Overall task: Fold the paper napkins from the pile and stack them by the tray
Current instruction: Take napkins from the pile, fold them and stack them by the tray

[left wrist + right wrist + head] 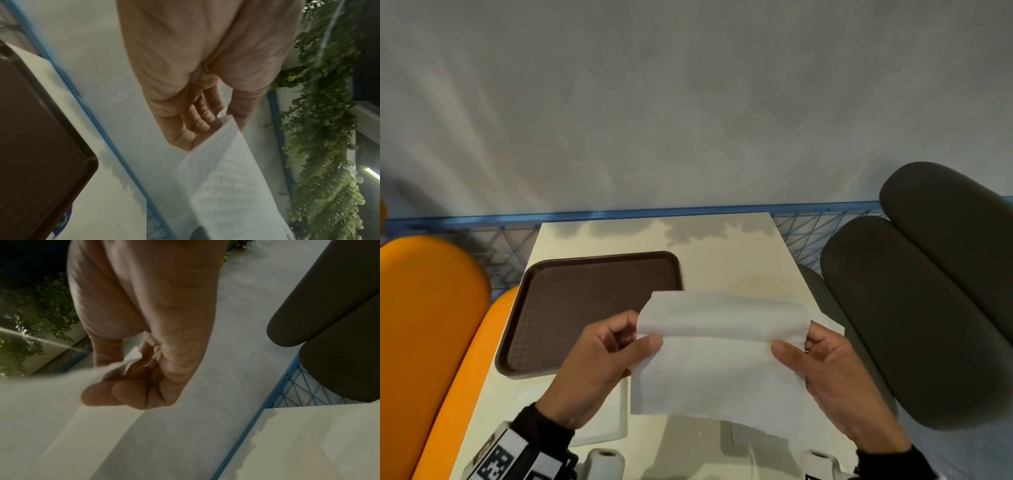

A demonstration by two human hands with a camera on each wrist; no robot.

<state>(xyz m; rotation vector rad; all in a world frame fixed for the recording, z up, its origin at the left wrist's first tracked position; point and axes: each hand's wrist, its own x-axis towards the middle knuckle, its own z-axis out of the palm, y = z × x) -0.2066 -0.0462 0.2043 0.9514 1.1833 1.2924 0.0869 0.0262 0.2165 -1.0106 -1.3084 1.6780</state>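
Note:
A white paper napkin hangs in the air over the table, its top part bent over towards me. My left hand pinches its left edge between thumb and fingers. My right hand pinches its right edge the same way. The left wrist view shows the napkin running away from my fingers. In the right wrist view the napkin leaves my curled fingers to the left. A brown tray lies on the table's left half. A white stack lies partly hidden under my left wrist.
The cream table is narrow, with a blue wire fence at its far end. Orange seats stand to the left and dark grey ones to the right. Green plants hang beyond.

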